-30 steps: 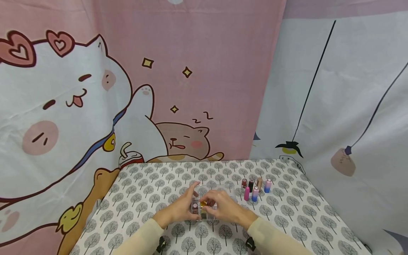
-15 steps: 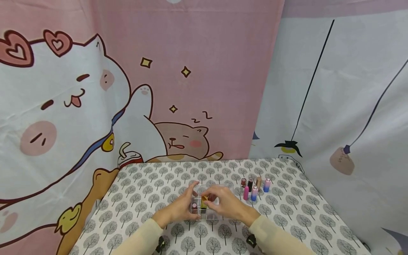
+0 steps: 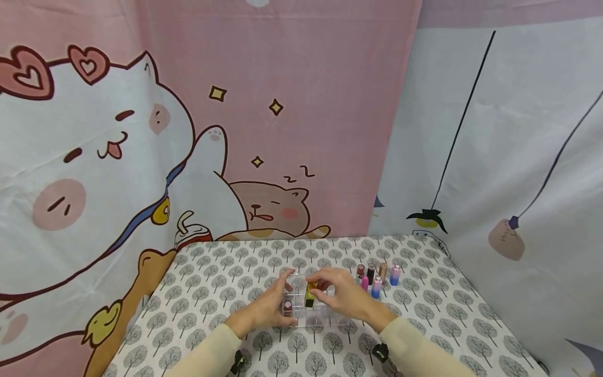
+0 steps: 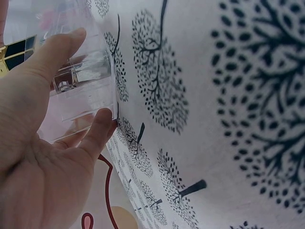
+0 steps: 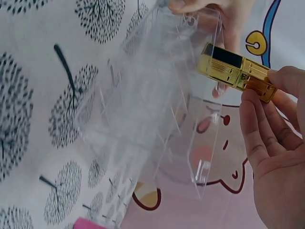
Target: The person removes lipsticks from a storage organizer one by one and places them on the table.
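Note:
My right hand (image 3: 346,296) pinches a gold lipstick (image 5: 233,69) with a black end between thumb and fingertips. It holds the lipstick tilted above a clear plastic organizer (image 3: 325,318), whose compartments show in the right wrist view. At the organizer's left end, my left hand (image 3: 264,310) grips it, thumb at the near side and fingers at the far side. One dark pinkish lipstick (image 3: 288,305) stands in a left compartment, close to the left thumb. Part of the organizer lies hidden behind the right hand.
Several lipsticks stand to the right of the organizer: a dark red one (image 3: 360,270), a black one (image 3: 370,272), a tan one (image 3: 382,272), a bright pink one (image 3: 365,283) and two pink-blue ones (image 3: 376,288). A tree-print cloth (image 3: 212,293) covers the table, with a cartoon curtain behind.
My right hand has lifted the gold lipstick up from the organizer's compartments and shifted it slightly right. The left hand keeps its hold at the left end.

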`<state>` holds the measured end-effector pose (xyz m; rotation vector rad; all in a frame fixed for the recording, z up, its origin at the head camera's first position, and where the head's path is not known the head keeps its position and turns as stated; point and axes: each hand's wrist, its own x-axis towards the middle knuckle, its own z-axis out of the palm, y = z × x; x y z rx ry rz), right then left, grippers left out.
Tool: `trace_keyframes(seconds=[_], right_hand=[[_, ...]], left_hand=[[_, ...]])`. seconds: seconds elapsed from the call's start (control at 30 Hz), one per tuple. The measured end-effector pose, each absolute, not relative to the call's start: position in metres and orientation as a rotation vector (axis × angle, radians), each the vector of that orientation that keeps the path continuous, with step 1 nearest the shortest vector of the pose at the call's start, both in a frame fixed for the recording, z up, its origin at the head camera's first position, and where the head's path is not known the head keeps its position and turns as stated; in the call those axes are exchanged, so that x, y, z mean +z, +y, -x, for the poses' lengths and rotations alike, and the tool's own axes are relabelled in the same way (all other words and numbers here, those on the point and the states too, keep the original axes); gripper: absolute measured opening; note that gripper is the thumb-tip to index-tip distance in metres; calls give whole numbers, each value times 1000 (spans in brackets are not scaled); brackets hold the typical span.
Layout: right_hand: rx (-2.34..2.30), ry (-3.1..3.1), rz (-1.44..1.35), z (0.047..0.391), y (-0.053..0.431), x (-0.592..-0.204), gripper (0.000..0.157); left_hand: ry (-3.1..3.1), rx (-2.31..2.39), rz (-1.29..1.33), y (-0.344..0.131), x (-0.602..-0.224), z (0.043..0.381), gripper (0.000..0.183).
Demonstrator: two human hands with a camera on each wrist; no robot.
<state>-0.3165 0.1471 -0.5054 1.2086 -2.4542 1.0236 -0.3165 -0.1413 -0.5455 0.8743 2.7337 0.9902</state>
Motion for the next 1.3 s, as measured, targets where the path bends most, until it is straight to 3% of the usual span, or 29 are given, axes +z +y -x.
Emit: trace_keyframes(seconds=[1.3], right_hand=[[919, -2358, -969, 324, 225, -475, 32]], left_hand=[[2747, 986, -842, -141, -549, 316, 143]])
